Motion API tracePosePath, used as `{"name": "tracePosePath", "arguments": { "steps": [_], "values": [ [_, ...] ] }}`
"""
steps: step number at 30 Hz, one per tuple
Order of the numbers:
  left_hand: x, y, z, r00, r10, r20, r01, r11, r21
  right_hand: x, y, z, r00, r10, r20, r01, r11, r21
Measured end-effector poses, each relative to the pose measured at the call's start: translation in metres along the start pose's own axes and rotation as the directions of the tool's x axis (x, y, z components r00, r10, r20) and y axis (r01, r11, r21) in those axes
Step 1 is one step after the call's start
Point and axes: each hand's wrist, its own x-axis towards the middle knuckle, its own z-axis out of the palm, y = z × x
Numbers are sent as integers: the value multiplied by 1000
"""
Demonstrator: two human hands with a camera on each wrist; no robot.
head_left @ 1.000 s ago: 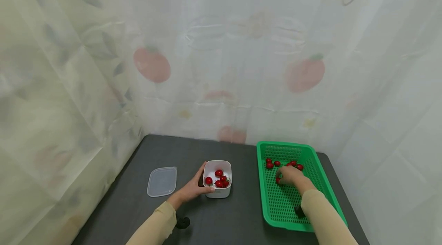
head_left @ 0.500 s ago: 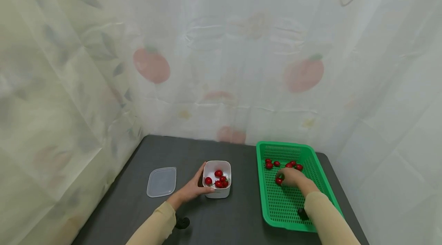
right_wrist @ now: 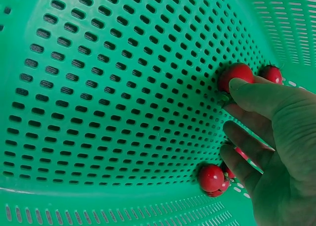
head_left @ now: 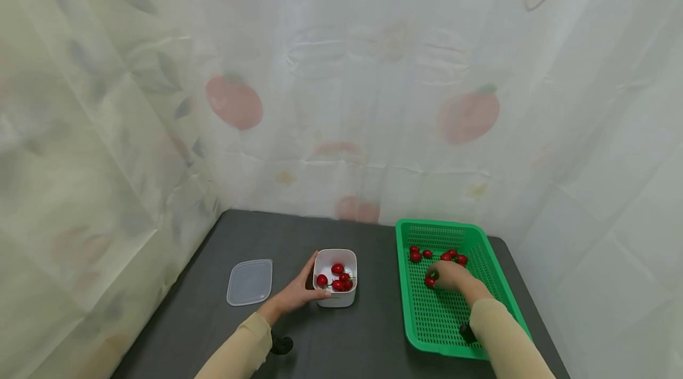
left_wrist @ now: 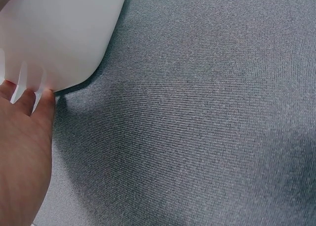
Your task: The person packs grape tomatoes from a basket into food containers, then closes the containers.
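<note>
My left hand [head_left: 296,294] grips a white plastic container [head_left: 336,301], its thumb along the near side and fingers at the left wall. Several red cherry tomatoes lie inside. Fingertips press the container's side [left_wrist: 59,33] in the left wrist view, where my left hand [left_wrist: 24,152] shows at the left edge. Inside the green basket [head_left: 405,308], my right hand [head_left: 453,276] pinches a cherry tomato [head_left: 430,282] low over the floor. The right wrist view has the thumb of my right hand [right_wrist: 291,132] against that tomato [right_wrist: 236,75]; its other side is partly hidden.
Toward the back of the basket lie several other cherry tomatoes [head_left: 415,257]. A translucent square lid [head_left: 249,282] lies on the dark table [head_left: 373,331], left of the container. A patterned curtain [head_left: 341,100] hangs behind the table and on both sides.
My right hand has shifted slightly within the basket, and the tomato at its fingertips now shows more. My left hand and the container have stayed in place.
</note>
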Motion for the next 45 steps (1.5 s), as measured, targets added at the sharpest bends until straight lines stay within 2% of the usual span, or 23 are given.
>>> {"name": "tracePosePath", "arguments": {
  "steps": [9, 20, 28, 37, 45],
  "values": [
    [0, -1, 0, 1000, -2, 3, 2, 1000, -9, -2, 0, 1, 1000, 5, -17, -5, 1000, 5],
    [0, 0, 0, 1000, -7, 2, 7, 1000, -16, -10, -6, -20, 991, -92, -101, 97, 994, 41],
    [1, 0, -1, 1000, -8, 0, 8, 1000, -16, -9, -5, -34, 983, -113, -144, 124, 990, 72],
    [2, -1, -1, 1000, -2, 2, 2, 1000, -19, -8, -19, -52, 966, -166, -197, 183, 980, 72],
    [2, -2, -1, 1000, 19, 16, -18, 999, -38, -5, -44, -60, 943, -256, -212, 277, 958, 77]
  ]
}}
